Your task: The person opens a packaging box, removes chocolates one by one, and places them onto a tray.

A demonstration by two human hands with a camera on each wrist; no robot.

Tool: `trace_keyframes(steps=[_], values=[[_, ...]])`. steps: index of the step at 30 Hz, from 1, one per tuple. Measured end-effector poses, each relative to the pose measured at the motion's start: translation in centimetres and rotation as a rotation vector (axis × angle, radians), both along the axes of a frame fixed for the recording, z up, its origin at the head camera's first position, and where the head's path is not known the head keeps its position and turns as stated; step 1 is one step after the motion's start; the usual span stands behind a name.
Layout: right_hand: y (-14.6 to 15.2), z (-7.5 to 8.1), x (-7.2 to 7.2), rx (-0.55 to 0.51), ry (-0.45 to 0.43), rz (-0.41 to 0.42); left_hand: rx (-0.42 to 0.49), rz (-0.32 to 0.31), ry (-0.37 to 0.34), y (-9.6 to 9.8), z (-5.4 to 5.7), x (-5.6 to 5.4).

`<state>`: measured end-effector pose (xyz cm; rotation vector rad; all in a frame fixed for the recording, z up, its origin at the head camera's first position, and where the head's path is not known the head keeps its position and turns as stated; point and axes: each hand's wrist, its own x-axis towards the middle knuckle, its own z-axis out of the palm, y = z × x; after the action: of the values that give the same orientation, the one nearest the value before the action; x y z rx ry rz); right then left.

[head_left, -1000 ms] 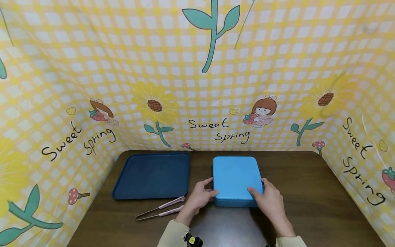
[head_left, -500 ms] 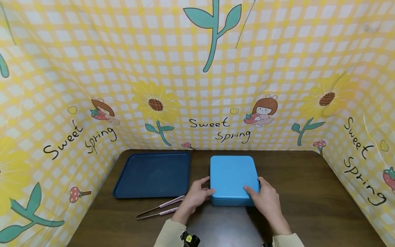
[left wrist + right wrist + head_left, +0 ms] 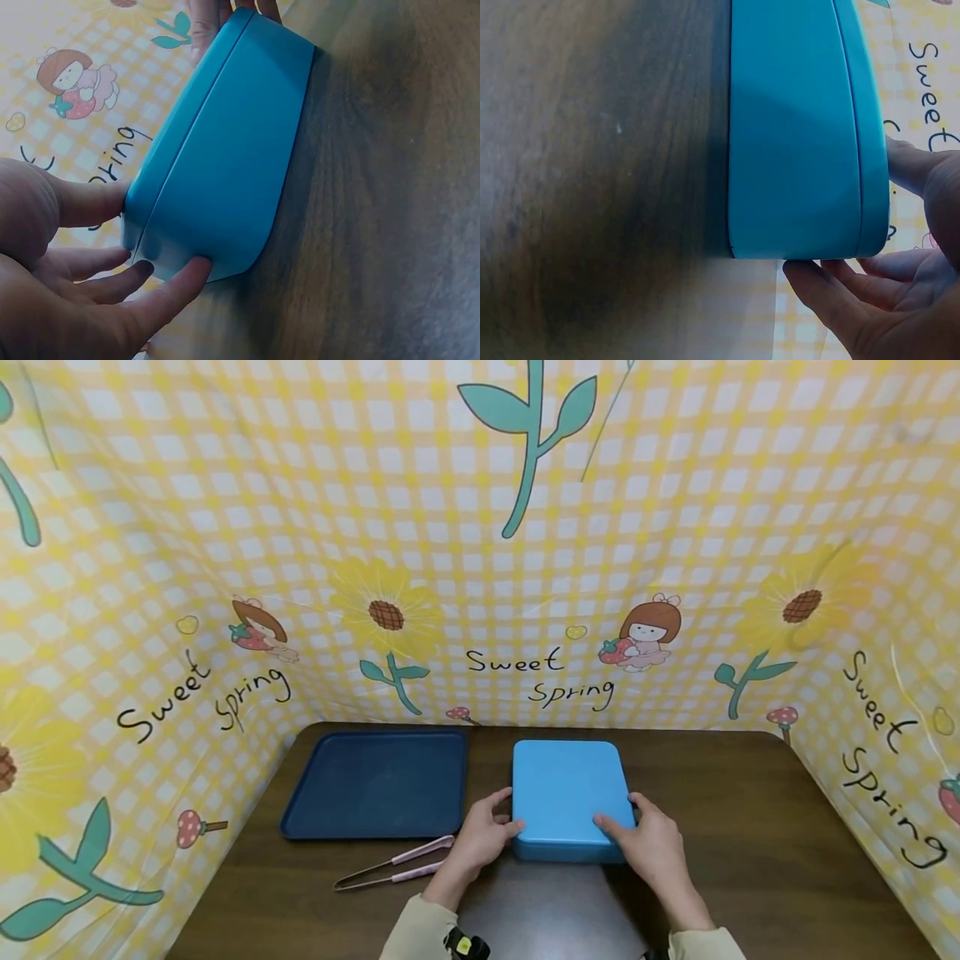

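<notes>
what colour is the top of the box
The top of the box is light blue, seen best in the head view.

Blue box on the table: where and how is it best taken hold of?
Probably the box is best gripped at its left and right sides, below the lid, coming in level from each: it lies flat on the table, looks broad, and the lid might come away alone.

A yellow-and-white checked cloth (image 3: 465,568) hangs in soft folds behind and on both sides of a dark brown wood-grain table (image 3: 720,810) with rounded far corners. Printed yellow sunflowers (image 3: 386,615), brown-haired cartoon girls (image 3: 649,628) and black lettering (image 3: 498,662) decorate the cloth. Pale light (image 3: 551,906) glints on the table's near part.
</notes>
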<state>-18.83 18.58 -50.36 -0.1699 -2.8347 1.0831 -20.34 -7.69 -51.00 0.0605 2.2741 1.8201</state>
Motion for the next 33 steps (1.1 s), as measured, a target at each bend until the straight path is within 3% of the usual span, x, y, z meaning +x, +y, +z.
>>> trace_keyframes(steps=[13,17,25,29,33], values=[[0.2,0.5,-0.2,-0.037,-0.039,0.018,-0.042,0.044,0.035,0.2,0.2,0.3],[1.0,0.9,-0.8,-0.113,-0.087,0.034,-0.078,0.088,0.037,0.7,0.6,-0.2],[2.6,1.1,-3.0,-0.391,-0.194,0.038,-0.172,0.196,0.032,1.9,1.2,-2.0],[2.8,1.4,-3.6,-0.432,-0.236,0.035,-0.169,0.218,0.009,2.0,1.5,-2.7],[2.8,1.6,-3.9,-0.429,-0.258,0.046,-0.104,0.219,-0.033,1.9,1.7,-3.0]])
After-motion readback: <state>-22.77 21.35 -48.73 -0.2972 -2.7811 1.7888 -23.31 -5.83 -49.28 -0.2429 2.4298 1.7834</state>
